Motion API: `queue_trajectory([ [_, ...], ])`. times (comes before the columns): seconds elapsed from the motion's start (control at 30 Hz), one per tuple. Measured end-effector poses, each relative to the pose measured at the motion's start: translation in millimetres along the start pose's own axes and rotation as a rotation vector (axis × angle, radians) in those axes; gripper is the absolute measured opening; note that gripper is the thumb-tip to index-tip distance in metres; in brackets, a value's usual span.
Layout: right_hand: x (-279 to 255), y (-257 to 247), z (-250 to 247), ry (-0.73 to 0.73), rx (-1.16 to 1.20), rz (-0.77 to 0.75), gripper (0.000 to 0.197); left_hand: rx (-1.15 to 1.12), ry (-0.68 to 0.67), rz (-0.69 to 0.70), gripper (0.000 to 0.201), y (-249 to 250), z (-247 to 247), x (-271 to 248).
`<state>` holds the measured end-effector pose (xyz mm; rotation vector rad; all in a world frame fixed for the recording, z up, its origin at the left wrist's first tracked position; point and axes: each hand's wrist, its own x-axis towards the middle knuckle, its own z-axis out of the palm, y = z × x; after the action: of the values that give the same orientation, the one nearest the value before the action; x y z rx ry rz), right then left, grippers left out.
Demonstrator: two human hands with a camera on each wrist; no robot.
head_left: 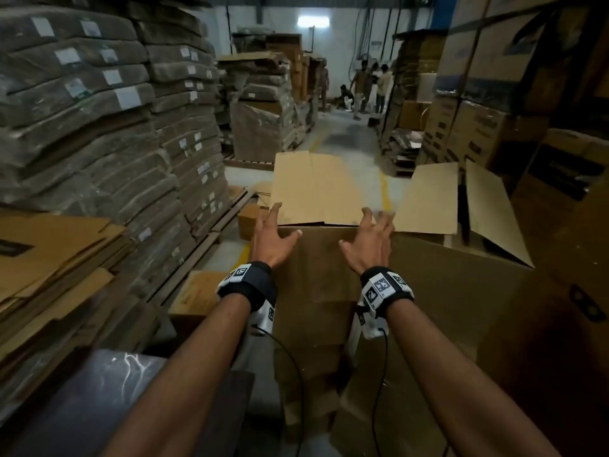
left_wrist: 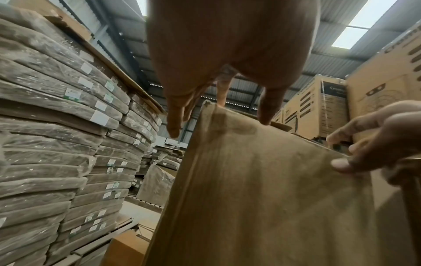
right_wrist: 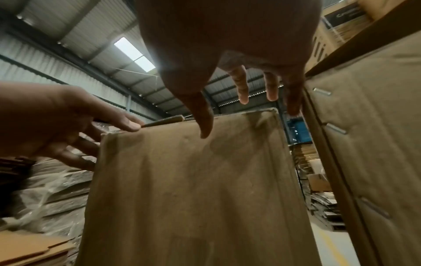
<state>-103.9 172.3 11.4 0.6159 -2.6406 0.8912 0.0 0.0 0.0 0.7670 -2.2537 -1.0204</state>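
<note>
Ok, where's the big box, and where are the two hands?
box [head_left: 319,278]: head view, its front wall.
left hand [head_left: 268,241]: head view, back of the hand.
right hand [head_left: 370,245]: head view, back of the hand.

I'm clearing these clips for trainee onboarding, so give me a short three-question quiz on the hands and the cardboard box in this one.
1. True or false: the top of the tall cardboard box is taped shut.
2. Multiple choice: the left hand and right hand are A) curled round a tape roll, B) open, fingers spread, near the box's top edge, C) flat on the floor.
3. Fill in: the wrapped stacks stand on the person's ____ side.
Key: 1 false, its far flap stands raised; 2 B; 3 left.
</note>
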Motion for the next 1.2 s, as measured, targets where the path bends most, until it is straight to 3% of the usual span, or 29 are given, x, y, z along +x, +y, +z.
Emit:
queue_trajectory([
  [0.23,13,7,34,-0.114,-0.077,0.016,0.09,-0.028,-0.029,-0.009,0.082,-20,14,13],
  [0.4,17,3,32,-0.08,0.249,0.035,0.092,0.065,0.029,0.019,0.073,-32,3,1],
  [0.57,-11,-11,26,-0.066,0.441,-0.046,0.088,0.019,0.187,0.113,0.068,-41,-37,-34],
  [0.77,-81,-59,28,-0.133,0.578,-0.199,0.079,0.061,0.341,0.099,0.069,-71,-111,-122],
  [0.93,-160,-103,55,-0.324,0.592,-0.309,0.088,0.079,0.45,0.075,0.069,-134,-161,-213],
  [1.2,-313,-121,100,-0.545,0.723,-0.454,0.086,0.216,0.664,-0.09,0.055,-216,-185,-398],
])
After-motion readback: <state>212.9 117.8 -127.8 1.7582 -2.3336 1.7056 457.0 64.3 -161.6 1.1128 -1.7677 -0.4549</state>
